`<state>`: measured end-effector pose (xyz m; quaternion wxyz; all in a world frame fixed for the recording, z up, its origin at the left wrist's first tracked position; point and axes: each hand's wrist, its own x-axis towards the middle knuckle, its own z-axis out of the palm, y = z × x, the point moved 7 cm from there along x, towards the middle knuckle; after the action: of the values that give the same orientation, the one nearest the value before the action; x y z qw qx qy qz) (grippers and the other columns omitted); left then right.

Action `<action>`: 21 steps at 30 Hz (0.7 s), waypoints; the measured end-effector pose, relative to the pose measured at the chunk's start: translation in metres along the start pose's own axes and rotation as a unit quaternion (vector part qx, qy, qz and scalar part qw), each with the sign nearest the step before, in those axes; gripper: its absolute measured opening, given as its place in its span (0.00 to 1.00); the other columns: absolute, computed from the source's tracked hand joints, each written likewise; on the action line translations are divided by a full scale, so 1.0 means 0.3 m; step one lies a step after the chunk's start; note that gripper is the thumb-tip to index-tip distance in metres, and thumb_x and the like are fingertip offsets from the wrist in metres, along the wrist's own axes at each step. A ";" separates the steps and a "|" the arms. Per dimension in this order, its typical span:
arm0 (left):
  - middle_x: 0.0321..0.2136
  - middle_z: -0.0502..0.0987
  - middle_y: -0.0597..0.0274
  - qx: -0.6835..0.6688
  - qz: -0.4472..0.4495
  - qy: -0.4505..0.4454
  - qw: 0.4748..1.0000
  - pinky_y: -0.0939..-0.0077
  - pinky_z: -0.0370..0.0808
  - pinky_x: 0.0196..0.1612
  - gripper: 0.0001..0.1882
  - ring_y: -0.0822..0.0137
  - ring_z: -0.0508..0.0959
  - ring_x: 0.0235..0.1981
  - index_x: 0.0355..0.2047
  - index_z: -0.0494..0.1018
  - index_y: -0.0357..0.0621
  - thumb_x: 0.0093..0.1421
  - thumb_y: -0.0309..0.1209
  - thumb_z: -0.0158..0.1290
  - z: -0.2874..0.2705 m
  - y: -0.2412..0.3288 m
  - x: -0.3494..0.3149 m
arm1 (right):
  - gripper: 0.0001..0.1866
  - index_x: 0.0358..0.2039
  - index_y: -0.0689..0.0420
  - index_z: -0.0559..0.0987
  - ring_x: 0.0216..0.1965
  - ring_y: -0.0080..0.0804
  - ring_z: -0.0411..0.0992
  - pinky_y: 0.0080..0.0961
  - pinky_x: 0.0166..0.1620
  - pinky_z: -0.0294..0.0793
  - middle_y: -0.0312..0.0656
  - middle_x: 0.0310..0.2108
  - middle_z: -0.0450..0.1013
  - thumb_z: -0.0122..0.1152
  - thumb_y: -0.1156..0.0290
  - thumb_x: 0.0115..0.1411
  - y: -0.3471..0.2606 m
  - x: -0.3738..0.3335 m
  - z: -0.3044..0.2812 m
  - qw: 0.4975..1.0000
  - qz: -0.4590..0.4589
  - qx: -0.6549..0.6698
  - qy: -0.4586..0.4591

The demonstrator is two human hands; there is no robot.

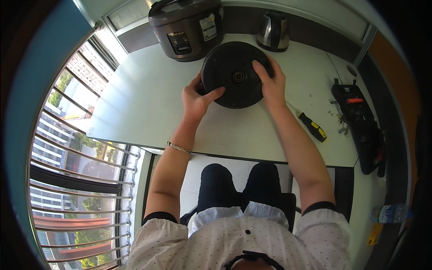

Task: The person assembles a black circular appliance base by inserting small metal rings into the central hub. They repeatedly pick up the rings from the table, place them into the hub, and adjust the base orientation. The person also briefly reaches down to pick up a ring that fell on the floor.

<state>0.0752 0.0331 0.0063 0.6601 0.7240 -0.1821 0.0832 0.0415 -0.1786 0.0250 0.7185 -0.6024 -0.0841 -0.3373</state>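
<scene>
Both my hands hold up a round black kettle base [234, 58], its flat face toward me with a ringed connector at its centre. My left hand [201, 96] grips its lower left edge, the thumb lying on the face. On the right edge, my right hand [272, 81] has its thumb pressed to the face and its fingers partly hidden behind. Whatever is behind the disc is out of sight. To the right of my right forearm, a black and yellow screwdriver [312, 127] lies on the white table [225, 130].
A dark rice cooker [186, 33] stands at the back left, and a dark metallic kettle [273, 31] at the back right. An open black tool case [360, 121] lies at the right, small metal parts [342, 124] beside it. A plastic bottle [391, 213] lies farther down; a barred window [81, 180] is left.
</scene>
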 end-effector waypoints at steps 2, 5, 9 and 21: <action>0.29 0.78 0.59 -0.017 0.009 0.000 1.000 0.81 0.73 0.38 0.39 0.72 0.76 0.29 0.51 0.68 0.31 0.38 0.34 0.66 0.001 -0.009 0.003 | 0.24 0.49 0.63 0.72 0.45 0.29 0.70 0.22 0.51 0.68 0.44 0.44 0.73 0.64 0.66 0.54 -0.008 -0.005 0.000 1.000 -0.002 -0.006 0.003; 0.29 0.79 0.58 -0.020 0.011 0.000 1.000 0.81 0.73 0.38 0.40 0.72 0.76 0.29 0.52 0.68 0.31 0.37 0.34 0.66 -0.002 -0.022 0.008 | 0.24 0.49 0.64 0.72 0.46 0.29 0.70 0.22 0.51 0.68 0.44 0.44 0.73 0.64 0.66 0.54 -0.002 -0.004 -0.001 1.000 0.001 -0.008 0.010; 0.30 0.79 0.58 -0.019 0.006 0.000 1.000 0.81 0.73 0.38 0.40 0.72 0.76 0.30 0.53 0.67 0.32 0.37 0.34 0.66 0.001 -0.027 0.009 | 0.24 0.49 0.64 0.72 0.46 0.29 0.70 0.22 0.51 0.67 0.44 0.44 0.73 0.65 0.66 0.54 0.011 0.002 -0.009 1.000 0.003 -0.005 0.009; 0.31 0.79 0.58 -0.036 0.003 -0.005 0.999 0.80 0.72 0.39 0.38 0.73 0.76 0.31 0.52 0.69 0.33 0.38 0.32 0.65 -0.008 -0.018 0.006 | 0.26 0.50 0.63 0.71 0.48 0.31 0.69 0.23 0.53 0.66 0.44 0.45 0.72 0.64 0.63 0.55 -0.004 -0.008 0.002 1.000 0.008 -0.002 -0.003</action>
<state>0.0792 0.0355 0.0022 0.6847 0.6995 -0.1903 0.0747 0.0391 -0.1772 0.0247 0.7196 -0.6055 -0.0805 -0.3303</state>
